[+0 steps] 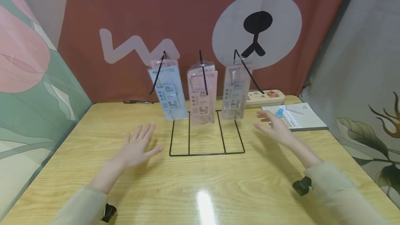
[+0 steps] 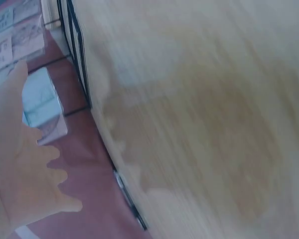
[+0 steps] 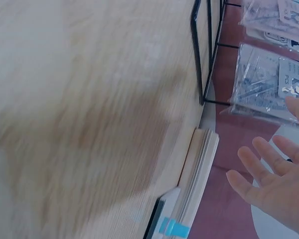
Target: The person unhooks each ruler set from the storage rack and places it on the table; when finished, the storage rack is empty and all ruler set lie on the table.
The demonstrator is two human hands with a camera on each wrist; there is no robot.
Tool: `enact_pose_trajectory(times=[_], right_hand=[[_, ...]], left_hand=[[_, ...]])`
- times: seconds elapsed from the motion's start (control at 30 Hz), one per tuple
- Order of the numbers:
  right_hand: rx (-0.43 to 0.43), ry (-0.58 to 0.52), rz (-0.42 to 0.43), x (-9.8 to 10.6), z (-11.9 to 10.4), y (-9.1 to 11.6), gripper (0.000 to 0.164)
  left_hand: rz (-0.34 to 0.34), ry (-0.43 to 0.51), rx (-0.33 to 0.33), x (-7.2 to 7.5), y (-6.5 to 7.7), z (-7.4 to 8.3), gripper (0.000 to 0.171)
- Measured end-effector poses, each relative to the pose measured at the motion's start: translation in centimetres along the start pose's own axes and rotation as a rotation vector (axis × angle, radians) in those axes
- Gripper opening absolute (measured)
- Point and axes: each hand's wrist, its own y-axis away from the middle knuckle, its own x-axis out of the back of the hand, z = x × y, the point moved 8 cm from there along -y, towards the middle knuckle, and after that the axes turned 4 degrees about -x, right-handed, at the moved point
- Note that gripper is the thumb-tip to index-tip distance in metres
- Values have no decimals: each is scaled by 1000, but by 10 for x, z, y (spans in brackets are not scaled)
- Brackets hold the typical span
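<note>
Left hand (image 1: 135,152) and right hand (image 1: 275,128), empty with fingers spread, flank the wire rack (image 1: 207,154) of hanging packets (image 1: 200,104).

Left of the right fingers (image 1: 266,114), the rightmost packet (image 1: 236,91) hides part of the long case (image 1: 260,100); farther left, the middle packet (image 1: 202,96) bears print (image 1: 203,100) too small to read.

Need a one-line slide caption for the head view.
Left hand and right hand, both empty, flank a black wire rack that stands on a table, packets hanging from its hooks.
</note>
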Motion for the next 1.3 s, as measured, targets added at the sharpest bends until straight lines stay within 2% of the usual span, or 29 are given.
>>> enact_pose_trajectory(times=[0.23, 0.43, 0.7, 0.83, 1.0, 1.3], right_hand=[[-6, -91, 1, -7, -11, -13, 48], [3, -99, 39, -14, -12, -26, 51], [-50, -139, 24, -20, -8, -37, 44], [-47, -165, 31, -22, -10, -39, 42], [-56, -203, 26, -25, -11, -43, 41], [-121, -305, -58, -36, -11, -47, 43]], left_hand=[[-20, 75, -100, -14, -9, 23, 80], [-77, 132, -128, -26, -17, 33, 78], [-194, 148, -129, -45, -23, 35, 70], [-222, 133, -118, -51, -24, 33, 67], [-242, 121, -112, -54, -25, 33, 65], [-242, 90, -130, -56, -25, 34, 63]])
